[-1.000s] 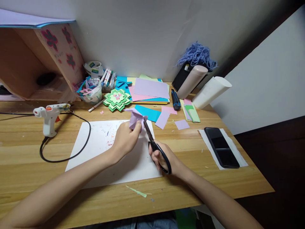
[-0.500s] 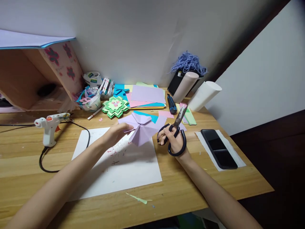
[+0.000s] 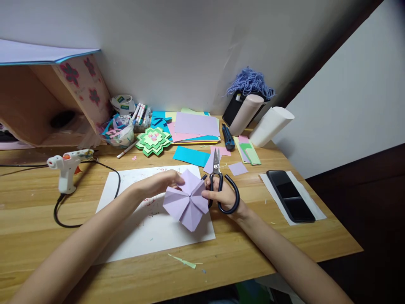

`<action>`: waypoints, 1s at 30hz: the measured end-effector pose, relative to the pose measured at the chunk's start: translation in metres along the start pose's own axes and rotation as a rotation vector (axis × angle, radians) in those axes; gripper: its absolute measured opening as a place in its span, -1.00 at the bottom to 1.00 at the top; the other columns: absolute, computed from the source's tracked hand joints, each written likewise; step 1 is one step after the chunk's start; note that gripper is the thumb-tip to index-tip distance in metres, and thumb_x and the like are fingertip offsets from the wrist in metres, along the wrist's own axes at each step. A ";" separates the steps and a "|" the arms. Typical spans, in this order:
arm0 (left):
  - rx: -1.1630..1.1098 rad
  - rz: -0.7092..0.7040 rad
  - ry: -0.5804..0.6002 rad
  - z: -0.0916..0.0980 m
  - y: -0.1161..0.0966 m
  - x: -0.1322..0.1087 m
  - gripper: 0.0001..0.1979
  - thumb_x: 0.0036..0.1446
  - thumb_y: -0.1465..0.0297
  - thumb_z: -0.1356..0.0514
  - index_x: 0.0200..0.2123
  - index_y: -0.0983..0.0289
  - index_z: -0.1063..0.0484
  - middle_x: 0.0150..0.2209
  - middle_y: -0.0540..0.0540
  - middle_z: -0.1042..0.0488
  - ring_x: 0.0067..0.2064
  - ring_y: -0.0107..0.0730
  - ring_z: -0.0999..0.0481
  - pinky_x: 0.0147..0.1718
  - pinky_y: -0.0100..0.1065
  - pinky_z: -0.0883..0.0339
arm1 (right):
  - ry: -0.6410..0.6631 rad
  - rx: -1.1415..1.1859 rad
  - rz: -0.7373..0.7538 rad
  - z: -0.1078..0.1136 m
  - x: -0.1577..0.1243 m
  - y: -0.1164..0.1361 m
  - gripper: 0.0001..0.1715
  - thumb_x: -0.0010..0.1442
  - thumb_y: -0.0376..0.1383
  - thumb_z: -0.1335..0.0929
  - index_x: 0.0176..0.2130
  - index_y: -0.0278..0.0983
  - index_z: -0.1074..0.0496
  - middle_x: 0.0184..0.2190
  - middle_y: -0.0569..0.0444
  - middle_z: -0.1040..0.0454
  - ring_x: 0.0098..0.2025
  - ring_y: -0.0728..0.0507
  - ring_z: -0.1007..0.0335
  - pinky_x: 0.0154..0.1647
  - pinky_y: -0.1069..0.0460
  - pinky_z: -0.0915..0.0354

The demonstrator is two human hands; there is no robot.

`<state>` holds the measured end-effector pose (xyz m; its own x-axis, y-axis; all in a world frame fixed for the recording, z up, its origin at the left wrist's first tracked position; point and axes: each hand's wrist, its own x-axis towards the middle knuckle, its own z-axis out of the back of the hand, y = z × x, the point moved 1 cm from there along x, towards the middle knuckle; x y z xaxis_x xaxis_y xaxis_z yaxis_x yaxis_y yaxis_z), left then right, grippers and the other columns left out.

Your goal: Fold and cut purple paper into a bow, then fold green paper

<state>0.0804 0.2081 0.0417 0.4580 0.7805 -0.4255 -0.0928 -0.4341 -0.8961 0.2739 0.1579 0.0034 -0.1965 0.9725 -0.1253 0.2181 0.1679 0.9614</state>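
Note:
A creased lilac paper flower shape (image 3: 187,200) is spread open above a white sheet (image 3: 164,230) on the wooden desk. My left hand (image 3: 160,182) pinches its upper left edge with closed fingers. My right hand (image 3: 221,196) grips the black-handled scissors (image 3: 221,185), blades closed and pointing away from me, while its fingertips touch the paper's right edge.
A white glue gun (image 3: 66,162) with a black cord lies left. Behind are a green layered paper flower (image 3: 153,141), stacked coloured sheets (image 3: 194,126), a blue sheet (image 3: 191,156), a bowl of scraps (image 3: 118,131) and markers. A black phone (image 3: 290,195) lies right, near rolled white tubes (image 3: 270,126).
The folded lilac paper was unfolded into a flat petal shape and brought nearer to me. My right hand drew the scissors off the paper, swung them right, then came back to its right edge.

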 end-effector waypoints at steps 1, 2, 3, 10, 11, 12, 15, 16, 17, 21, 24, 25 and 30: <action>-0.080 0.052 0.066 0.001 -0.001 0.003 -0.79 -0.22 0.27 -0.21 -0.61 0.33 -0.44 -0.63 0.08 -0.42 -0.62 -0.39 -0.35 -0.62 -0.39 -0.21 | -0.058 -0.026 0.046 0.000 0.001 0.001 -0.54 -0.27 -0.21 -0.53 -0.51 -0.25 -0.20 -0.57 0.21 -0.25 -0.50 0.01 -0.25 -0.46 0.07 -0.26; -0.180 0.075 0.091 0.003 -0.002 0.006 -0.71 -0.15 0.19 -0.17 -0.60 0.32 -0.42 -0.63 0.07 -0.40 -0.62 -0.41 -0.34 -0.61 -0.40 -0.21 | -0.130 -0.038 0.088 0.001 0.001 0.002 -0.54 -0.27 -0.20 -0.52 -0.51 -0.24 -0.20 -0.55 0.20 -0.26 -0.49 0.00 -0.25 -0.46 0.06 -0.27; -0.275 0.093 0.108 0.004 -0.003 0.010 -0.64 -0.09 0.11 -0.12 -0.58 0.32 -0.41 -0.62 0.07 -0.39 -0.62 -0.43 -0.33 -0.60 -0.41 -0.22 | -0.211 -0.037 0.127 0.002 0.002 0.003 -0.53 -0.28 -0.19 -0.52 -0.51 -0.24 -0.19 -0.54 0.20 -0.26 -0.49 -0.01 -0.25 -0.45 0.05 -0.28; -0.488 0.245 -0.033 -0.014 0.018 0.020 -0.44 0.07 -0.02 0.04 -0.48 0.38 -0.41 -0.43 0.24 -0.48 -0.49 -0.38 -0.44 -0.49 -0.39 -0.34 | -0.589 0.081 0.210 0.012 0.012 0.000 -0.44 -0.34 -0.17 -0.52 -0.44 -0.23 -0.15 -0.54 0.23 -0.25 -0.50 0.00 -0.27 -0.47 0.05 -0.31; -0.466 0.273 0.003 -0.022 0.023 0.018 -0.38 0.06 -0.07 0.05 -0.47 0.40 -0.43 -0.40 0.26 -0.48 -0.49 -0.39 -0.43 -0.53 -0.41 -0.31 | -0.605 0.099 0.210 0.012 0.013 -0.001 -0.43 -0.34 -0.17 -0.52 -0.44 -0.22 -0.15 -0.53 0.23 -0.26 -0.49 -0.01 -0.29 -0.47 0.05 -0.31; -0.447 0.280 0.030 -0.030 0.028 0.016 -0.32 0.05 -0.11 0.08 -0.44 0.42 -0.44 -0.36 0.29 -0.49 -0.49 -0.40 -0.43 -0.57 -0.43 -0.28 | -0.618 0.110 0.214 0.012 0.013 -0.003 -0.43 -0.34 -0.18 -0.53 -0.44 -0.22 -0.14 -0.52 0.22 -0.27 -0.48 -0.01 -0.30 -0.46 0.05 -0.32; -0.414 0.122 0.040 -0.051 0.034 0.005 -0.33 0.04 -0.12 0.03 -0.25 0.40 -0.47 -0.21 0.29 -0.49 -0.44 -0.44 -0.42 -0.53 -0.45 -0.25 | -0.592 0.125 0.199 0.010 0.012 -0.010 -0.46 -0.30 -0.19 -0.52 -0.43 -0.22 -0.16 -0.50 0.21 -0.31 -0.46 -0.02 -0.33 -0.43 0.05 -0.34; -0.370 0.043 0.012 -0.055 0.034 0.001 -0.42 0.01 -0.05 -0.08 -0.20 0.36 -0.46 -0.17 0.24 -0.48 -0.38 -0.43 -0.43 -0.48 -0.45 -0.26 | -0.576 0.121 0.185 0.009 0.012 -0.012 -0.47 -0.29 -0.19 -0.52 -0.43 -0.22 -0.16 -0.51 0.21 -0.31 -0.48 -0.01 -0.33 -0.45 0.05 -0.35; -0.307 -0.023 -0.011 -0.058 0.033 -0.002 -0.50 -0.05 0.05 -0.22 -0.16 0.32 -0.45 -0.14 0.20 -0.48 -0.32 -0.40 -0.44 -0.41 -0.45 -0.28 | -0.562 0.111 0.172 0.007 0.011 -0.014 -0.48 -0.28 -0.19 -0.52 -0.44 -0.23 -0.17 -0.53 0.22 -0.30 -0.50 -0.01 -0.33 -0.47 0.06 -0.35; -0.211 -0.169 -0.106 -0.058 0.030 -0.007 -0.53 -0.18 0.27 -0.36 -0.14 0.31 -0.46 -0.18 0.17 -0.51 -0.16 -0.27 -0.44 -0.16 -0.34 -0.26 | -0.433 0.037 0.165 -0.003 0.008 -0.018 -0.60 -0.20 -0.19 -0.50 -0.41 -0.26 -0.30 -0.47 0.12 -0.43 -0.40 -0.10 -0.42 -0.34 -0.01 -0.40; -0.208 -0.211 -0.248 -0.054 0.031 -0.006 -0.64 -0.10 0.22 -0.30 -0.26 0.35 -0.49 -0.29 0.15 -0.51 -0.25 -0.32 -0.43 -0.20 -0.34 -0.26 | -0.318 0.013 0.193 -0.010 0.006 -0.017 -0.60 -0.13 -0.20 -0.48 -0.27 -0.30 -0.41 -0.29 0.00 -0.52 -0.21 -0.18 -0.45 -0.13 -0.08 -0.38; -0.196 -0.222 -0.264 -0.054 0.031 -0.006 -0.66 -0.08 0.21 -0.29 -0.29 0.35 -0.49 -0.31 0.14 -0.51 -0.27 -0.34 -0.42 -0.22 -0.35 -0.25 | -0.305 0.010 0.205 -0.011 0.006 -0.017 -0.58 -0.12 -0.21 -0.48 -0.23 -0.31 -0.42 -0.26 -0.02 -0.52 -0.20 -0.19 -0.45 -0.11 -0.09 -0.37; -0.119 -0.170 -0.222 -0.059 0.037 -0.005 -0.61 -0.10 0.17 -0.29 -0.29 0.37 -0.49 -0.35 0.14 -0.51 -0.31 -0.33 -0.41 -0.30 -0.36 -0.24 | -0.259 -0.030 0.235 -0.013 0.005 -0.021 -0.59 -0.12 -0.21 -0.49 -0.24 -0.30 -0.42 -0.27 -0.04 -0.52 -0.23 -0.19 -0.46 -0.16 -0.08 -0.39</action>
<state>0.1268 0.1616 0.0176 0.2527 0.9200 -0.2996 0.0788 -0.3282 -0.9413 0.2554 0.1576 -0.0141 0.1059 0.9933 0.0457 0.1994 -0.0663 0.9777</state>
